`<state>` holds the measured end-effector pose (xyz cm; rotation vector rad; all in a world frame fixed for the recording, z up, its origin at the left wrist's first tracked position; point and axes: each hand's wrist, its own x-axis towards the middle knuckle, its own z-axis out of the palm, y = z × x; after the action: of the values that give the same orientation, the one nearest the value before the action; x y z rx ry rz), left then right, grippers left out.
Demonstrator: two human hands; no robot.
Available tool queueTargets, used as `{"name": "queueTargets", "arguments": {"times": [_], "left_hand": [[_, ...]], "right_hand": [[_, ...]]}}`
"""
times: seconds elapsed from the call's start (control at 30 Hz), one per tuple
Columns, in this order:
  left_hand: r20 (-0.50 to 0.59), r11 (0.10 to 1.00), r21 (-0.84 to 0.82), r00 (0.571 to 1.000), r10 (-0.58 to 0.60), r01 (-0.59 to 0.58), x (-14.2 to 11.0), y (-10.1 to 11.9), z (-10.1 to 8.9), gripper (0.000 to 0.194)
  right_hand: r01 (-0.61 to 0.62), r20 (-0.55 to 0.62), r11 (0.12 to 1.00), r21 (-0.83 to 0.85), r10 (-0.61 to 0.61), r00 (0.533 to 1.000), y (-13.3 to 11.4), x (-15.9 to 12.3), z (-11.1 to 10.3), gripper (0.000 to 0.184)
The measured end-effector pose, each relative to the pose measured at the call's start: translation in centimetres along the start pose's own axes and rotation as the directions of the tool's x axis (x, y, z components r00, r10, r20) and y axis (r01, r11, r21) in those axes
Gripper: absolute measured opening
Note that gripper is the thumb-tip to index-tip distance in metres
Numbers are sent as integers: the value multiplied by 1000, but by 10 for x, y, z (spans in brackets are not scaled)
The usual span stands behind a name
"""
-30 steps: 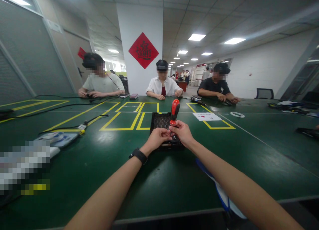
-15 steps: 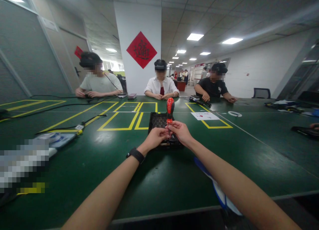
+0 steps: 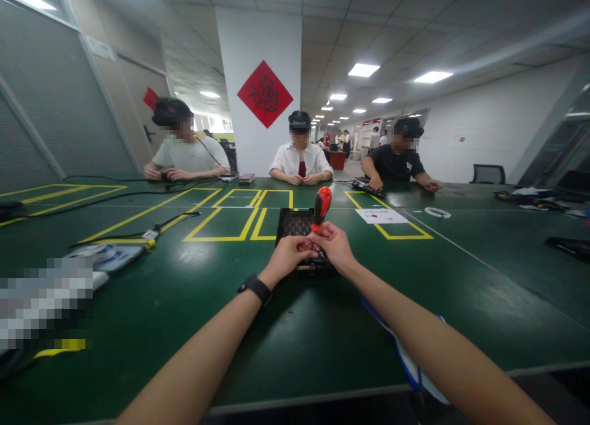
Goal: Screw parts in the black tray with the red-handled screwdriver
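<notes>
A screwdriver [image 3: 321, 207] with a red and black handle stands nearly upright, its top leaning a little to the right. My right hand [image 3: 335, 245] is closed, fingers and thumb pinching it just below the handle. Close beside, my left hand [image 3: 291, 253] is pinched at the lower end of the shaft; whatever lies between its fingertips is too small to make out. Both hands are over a black plastic case [image 3: 298, 221] lying on the green table [image 3: 184, 327]. The screwdriver's tip and the near part of the case are mostly hidden by my fingers.
Yellow tape [image 3: 216, 238] marks rectangles on the tabletop. A printed sheet [image 3: 381, 216] and a white ring [image 3: 437, 212] lie right of the case. Cables and a plastic-wrapped packet [image 3: 110, 253] are at the left. Several people sit across the table, a person in white [image 3: 302, 161] straight ahead.
The screwdriver went from leaning slightly right to upright, and now leans right again. Both hands stay at the case. Across the table, the person in white has brought their hands together.
</notes>
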<state>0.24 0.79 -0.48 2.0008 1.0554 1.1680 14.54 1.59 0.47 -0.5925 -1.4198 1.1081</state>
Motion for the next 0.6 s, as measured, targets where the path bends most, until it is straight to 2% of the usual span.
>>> {"name": "queueTargets", "arguments": {"times": [0.4,0.6], "left_hand": [[95,998,-69,996,2,5,-1,3,-2,21],[56,999,-26,998,-33,34,-1,-2,0,28]], "right_hand": [[-3,65,994,-112,10,998,-8,0,-3,27],[25,52,997,-73,-21,998,-4,2,-3,26]]}}
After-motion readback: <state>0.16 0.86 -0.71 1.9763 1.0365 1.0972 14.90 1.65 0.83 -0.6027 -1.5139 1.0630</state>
